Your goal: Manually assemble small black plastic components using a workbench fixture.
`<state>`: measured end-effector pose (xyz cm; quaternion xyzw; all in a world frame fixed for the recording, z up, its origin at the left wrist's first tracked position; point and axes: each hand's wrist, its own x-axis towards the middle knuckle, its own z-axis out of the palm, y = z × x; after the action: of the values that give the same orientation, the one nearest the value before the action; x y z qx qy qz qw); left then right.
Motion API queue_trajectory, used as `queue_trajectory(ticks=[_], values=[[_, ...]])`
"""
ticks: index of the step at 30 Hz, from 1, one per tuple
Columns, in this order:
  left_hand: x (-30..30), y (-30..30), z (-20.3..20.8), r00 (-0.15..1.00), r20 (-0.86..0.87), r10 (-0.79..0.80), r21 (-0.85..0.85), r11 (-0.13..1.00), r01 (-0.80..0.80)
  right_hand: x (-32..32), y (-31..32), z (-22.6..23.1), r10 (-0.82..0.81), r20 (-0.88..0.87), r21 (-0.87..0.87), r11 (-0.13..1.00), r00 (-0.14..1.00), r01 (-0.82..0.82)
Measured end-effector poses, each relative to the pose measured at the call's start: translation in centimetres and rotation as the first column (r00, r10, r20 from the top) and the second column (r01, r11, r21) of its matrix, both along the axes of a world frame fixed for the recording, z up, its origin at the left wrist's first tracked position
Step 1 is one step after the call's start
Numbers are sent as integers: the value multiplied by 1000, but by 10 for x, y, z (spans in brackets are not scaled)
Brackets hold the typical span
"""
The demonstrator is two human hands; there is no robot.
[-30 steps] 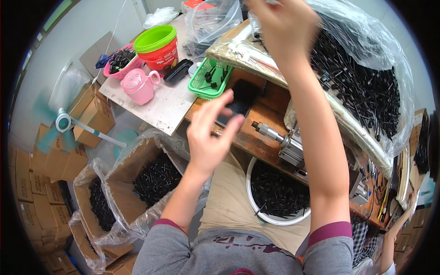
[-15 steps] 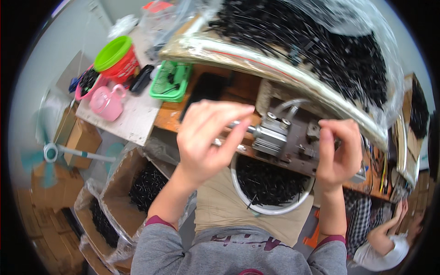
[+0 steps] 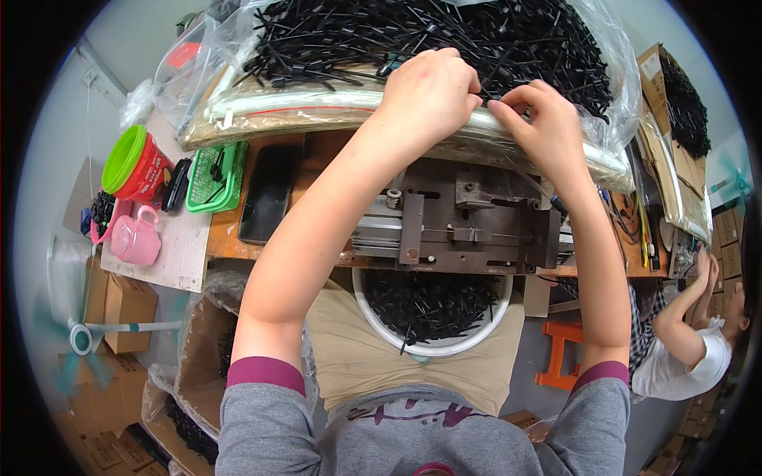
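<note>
Taking the dark brown metal fixture with raised blocks (image 3: 440, 210) on the wooden bench as the clock's centre, the dense heap of slim black plastic parts (image 3: 341, 40) lies at twelve o'clock, in a cardboard box lined with clear plastic film (image 3: 309, 103). The bare left hand (image 3: 429, 89) is just before twelve, over the box's near edge, its fingers curled in together; I cannot tell whether it grips a part. At one o'clock the bare right hand (image 3: 544, 127) has its thumb and forefinger brought near each other, close to the left fingertips; whether anything is between them cannot be told.

At six o'clock a round white plastic tub (image 3: 432, 347) holds more black parts. Just past nine stands a green perforated plastic basket (image 3: 235, 178) with a few black pieces inside; farther out, at nine, is a pink plastic mug (image 3: 136, 239). An orange plastic stool (image 3: 558, 357) is at five, and a co-worker in a white shirt (image 3: 684, 365) at four.
</note>
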<state>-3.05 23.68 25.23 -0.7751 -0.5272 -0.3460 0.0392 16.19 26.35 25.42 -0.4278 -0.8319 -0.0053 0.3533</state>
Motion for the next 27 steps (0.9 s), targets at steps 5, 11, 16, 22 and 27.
queue_trajectory(ticks=[5,11,16,22,27], values=[[-8,0,-1,989,146,-22,-95,995,36,12,5,11,-7,24,4,1000,1000,7],[-13,-6,6,930,347,-119,-71,986,153,63,19,14,10,168,70,997,986,-22],[-16,-42,10,974,192,-118,31,993,114,53,24,18,27,241,72,996,970,-45],[3,-114,-2,870,419,-259,-42,952,304,43,35,24,155,308,48,983,938,-178],[35,-168,-57,932,324,-161,-76,978,195,51,25,9,15,27,-18,1000,1000,-14]])
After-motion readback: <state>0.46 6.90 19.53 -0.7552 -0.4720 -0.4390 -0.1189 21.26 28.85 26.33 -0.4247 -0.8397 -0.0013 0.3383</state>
